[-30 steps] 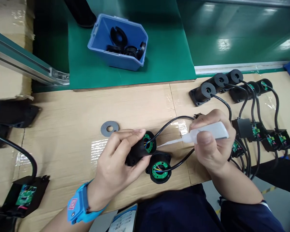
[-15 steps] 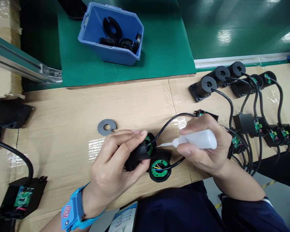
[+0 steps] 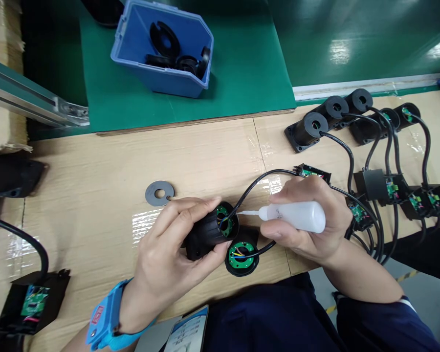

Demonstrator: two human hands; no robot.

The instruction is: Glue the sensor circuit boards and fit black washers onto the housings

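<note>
My left hand (image 3: pixel 172 249) is closed around a black cylindrical housing (image 3: pixel 209 233), its open end turned right. Inside that end sits a round green circuit board (image 3: pixel 225 221) with thin wires, and a black cable (image 3: pixel 258 185) runs out of it. Between the thumb and fingers of my right hand (image 3: pixel 311 220) is a white squeeze bottle (image 3: pixel 297 216), lying nearly level. The bottle's thin nozzle tip is at the rim of the housing; whether it touches cannot be made out. Just below, a second black housing (image 3: pixel 242 258) shows its green board and coloured wires.
A grey slotted ring (image 3: pixel 160 193) lies left of centre. Several cabled black housings (image 3: pixel 315 126) and small black boxes with circuit boards (image 3: pixel 392 189) stand at right. A blue bin (image 3: pixel 176 80) holding black rings is at the back. Another open black box (image 3: pixel 34 300) is at left.
My left hand has turned the housing so more of its open end faces me. The bottle has shifted slightly left and down, its nozzle still at the rim. The view has moved a little.
</note>
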